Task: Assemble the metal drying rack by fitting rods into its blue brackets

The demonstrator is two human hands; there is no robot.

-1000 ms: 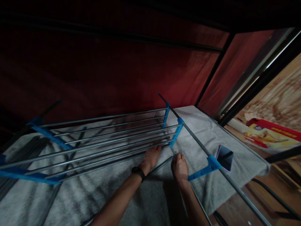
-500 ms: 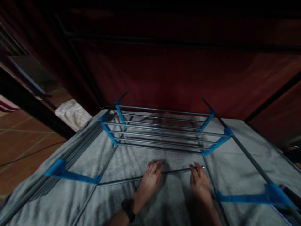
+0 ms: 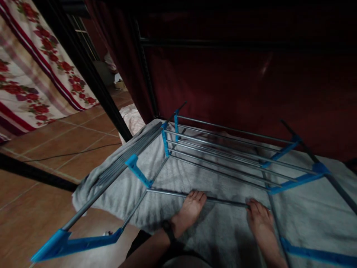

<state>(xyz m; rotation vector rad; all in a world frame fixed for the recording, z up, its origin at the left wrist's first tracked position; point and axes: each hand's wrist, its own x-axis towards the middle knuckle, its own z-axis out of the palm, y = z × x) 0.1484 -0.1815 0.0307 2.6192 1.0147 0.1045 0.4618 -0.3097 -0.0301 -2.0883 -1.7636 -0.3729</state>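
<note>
A thin grey metal rod (image 3: 225, 201) crosses the near part of a partly assembled rack of grey tubes and blue plastic brackets. My left hand (image 3: 193, 206), wearing a dark wristband (image 3: 169, 230), is closed over the rod near its middle. Close to the rod's right end, my right hand (image 3: 260, 215) also grips it, hiding part of that end. The rod's left end meets the left side tube beside a blue bracket (image 3: 139, 173). Whether its right end is seated in the right side tube (image 3: 275, 223) I cannot tell. Several crossbars (image 3: 223, 144) span the rack behind my hands.
A grey blanket (image 3: 223, 227) lies under the rack. Several loose tubes (image 3: 125, 158) lie bundled along its left. A black frame post (image 3: 92, 78) and tiled floor (image 3: 67, 145) are at left, with a flowered cloth (image 3: 41, 70) beyond. A dark red curtain (image 3: 223, 89) hangs behind.
The view has swung left, showing more floor and the flowered cloth. Both hands remain on the rod, and my right hand's fingers now wrap over it more fully.
</note>
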